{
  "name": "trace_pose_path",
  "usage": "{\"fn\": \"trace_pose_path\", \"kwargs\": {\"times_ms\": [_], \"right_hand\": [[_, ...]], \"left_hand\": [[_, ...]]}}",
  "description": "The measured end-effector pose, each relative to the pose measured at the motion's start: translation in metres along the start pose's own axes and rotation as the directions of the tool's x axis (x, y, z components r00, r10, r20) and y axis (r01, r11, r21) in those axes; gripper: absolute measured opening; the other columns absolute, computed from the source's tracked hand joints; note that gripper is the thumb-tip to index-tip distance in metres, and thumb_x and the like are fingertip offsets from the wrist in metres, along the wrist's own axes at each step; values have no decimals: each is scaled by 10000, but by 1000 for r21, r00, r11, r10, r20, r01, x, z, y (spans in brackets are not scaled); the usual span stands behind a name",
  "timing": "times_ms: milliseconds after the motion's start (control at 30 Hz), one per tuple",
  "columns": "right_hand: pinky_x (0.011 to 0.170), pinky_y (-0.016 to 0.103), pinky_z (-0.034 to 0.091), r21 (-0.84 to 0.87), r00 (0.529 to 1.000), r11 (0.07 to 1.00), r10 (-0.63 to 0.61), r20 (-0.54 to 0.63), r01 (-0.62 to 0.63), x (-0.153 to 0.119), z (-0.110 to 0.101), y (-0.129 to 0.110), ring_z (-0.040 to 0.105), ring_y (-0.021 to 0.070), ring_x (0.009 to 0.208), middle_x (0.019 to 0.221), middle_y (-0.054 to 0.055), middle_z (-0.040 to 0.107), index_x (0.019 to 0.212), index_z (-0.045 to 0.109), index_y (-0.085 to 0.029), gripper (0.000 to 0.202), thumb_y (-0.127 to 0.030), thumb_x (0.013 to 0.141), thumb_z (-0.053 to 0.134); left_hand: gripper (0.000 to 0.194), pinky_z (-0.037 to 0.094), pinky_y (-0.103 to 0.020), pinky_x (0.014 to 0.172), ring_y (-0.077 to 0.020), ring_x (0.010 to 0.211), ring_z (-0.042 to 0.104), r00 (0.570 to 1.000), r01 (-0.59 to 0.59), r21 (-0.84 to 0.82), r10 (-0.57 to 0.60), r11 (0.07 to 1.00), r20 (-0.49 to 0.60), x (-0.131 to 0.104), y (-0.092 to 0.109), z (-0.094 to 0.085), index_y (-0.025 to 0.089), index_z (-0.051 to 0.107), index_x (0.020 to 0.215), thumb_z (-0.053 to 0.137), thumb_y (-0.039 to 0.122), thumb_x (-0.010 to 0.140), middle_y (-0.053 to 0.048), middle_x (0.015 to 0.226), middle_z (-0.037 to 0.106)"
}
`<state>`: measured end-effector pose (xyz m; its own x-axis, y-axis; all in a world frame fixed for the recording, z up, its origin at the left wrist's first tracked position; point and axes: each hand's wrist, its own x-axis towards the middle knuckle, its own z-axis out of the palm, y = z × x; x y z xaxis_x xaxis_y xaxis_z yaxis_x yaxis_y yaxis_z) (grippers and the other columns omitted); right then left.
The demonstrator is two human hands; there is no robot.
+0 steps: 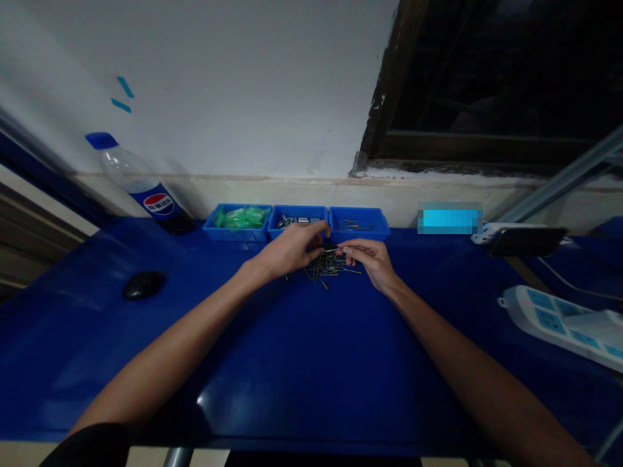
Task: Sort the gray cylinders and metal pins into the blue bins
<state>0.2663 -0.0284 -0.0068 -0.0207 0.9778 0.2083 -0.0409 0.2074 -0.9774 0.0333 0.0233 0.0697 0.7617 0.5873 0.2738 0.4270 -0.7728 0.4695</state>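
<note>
A loose pile of thin, brass-coloured metal pins (327,267) lies on the blue table, in front of the middle and right blue trays. My right hand (370,258) is at the pile's right side, with thumb and forefinger pinched on the end of one thin metal pin (331,250) that points left. My left hand (296,245) arches over the pile's left edge, its forefinger and thumb apart. Whether its other fingertips touch a pin is hidden. The right blue tray (382,228) holds several similar pins. Small silvery pieces lie in the middle blue tray (298,211), partly covered by my left hand.
The left blue tray (209,226) holds green plastic packets (241,218). A Pepsi bottle (158,202) stands at the back left, near a black mouse (143,285). On the right are a phone (526,242) and a white power strip (549,318). A wall runs behind the table.
</note>
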Motion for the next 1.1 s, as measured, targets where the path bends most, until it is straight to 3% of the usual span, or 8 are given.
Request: {"fn": "trace_pose_path", "kwargs": {"times_ms": [100, 167, 267, 533, 800, 933, 1100], "right_hand": [[619, 334, 475, 10, 994, 1000, -24, -109, 26, 0, 0, -2, 614, 162, 679, 1130, 81, 810, 1118, 815, -262, 315, -374, 837, 728], [628, 345, 485, 5, 989, 999, -32, -141, 33, 0, 0, -5, 631, 169, 723, 1318, 91, 751, 1272, 754, -281, 442, -372, 843, 697], [636, 362, 498, -21, 991, 1000, -22, -133, 20, 0, 0, -7, 646, 183, 760, 1410, 92, 699, 1371, 690, -296, 526, -385, 854, 663], [652, 368, 492, 36, 995, 999, 4, -100, 0, 0, 0, -7, 628, 172, 723, 1319, 91, 741, 1269, 726, -281, 440, -368, 840, 684], [627, 341, 478, 88, 994, 996, -4, -106, 13, 0, -1, -7, 624, 158, 690, 1173, 82, 789, 1153, 762, -262, 342, -352, 830, 696], [627, 333, 470, 124, 996, 992, -7, -93, 19, 0, -1, -5, 624, 148, 682, 1124, 71, 797, 1113, 777, -265, 294, -314, 834, 698], [620, 326, 454, 161, 995, 987, -4, -104, 21, 1, -1, -4, 624, 145, 663, 1071, 64, 804, 1086, 788, -263, 277, -300, 823, 710]], "left_hand": [[190, 500, -272, 682, -156, 715, 659, 974, 11, 124, -39, 992, 224, -4, 0, -18, 166, 680, 1034, 678, 139, 846, -27, 822, 717], [233, 484, -258, 665, -153, 729, 648, 931, 19, 186, -85, 982, 355, -8, 0, -26, 186, 702, 995, 726, 99, 780, -23, 856, 718], [360, 451, -240, 607, -149, 706, 617, 860, 97, 284, -224, 954, 458, -13, -2, -27, 201, 721, 993, 766, 39, 674, -11, 870, 711], [414, 393, -221, 562, -133, 668, 563, 860, 147, 302, -273, 942, 432, -14, -11, -9, 185, 706, 923, 628, -95, 628, -1, 825, 687], [291, 494, -292, 769, -178, 796, 636, 952, 87, 285, -164, 954, 257, -5, -27, -20, 191, 724, 1001, 557, 24, 831, -59, 903, 728], [393, 478, -263, 675, -171, 759, 608, 898, 113, 375, -256, 920, 357, -18, -39, -22, 203, 721, 999, 634, -18, 686, -62, 962, 708], [358, 511, -318, 738, -211, 804, 630, 839, 193, 454, -386, 870, 384, -25, -34, -15, 180, 683, 985, 578, -54, 735, -123, 1026, 702]]}}
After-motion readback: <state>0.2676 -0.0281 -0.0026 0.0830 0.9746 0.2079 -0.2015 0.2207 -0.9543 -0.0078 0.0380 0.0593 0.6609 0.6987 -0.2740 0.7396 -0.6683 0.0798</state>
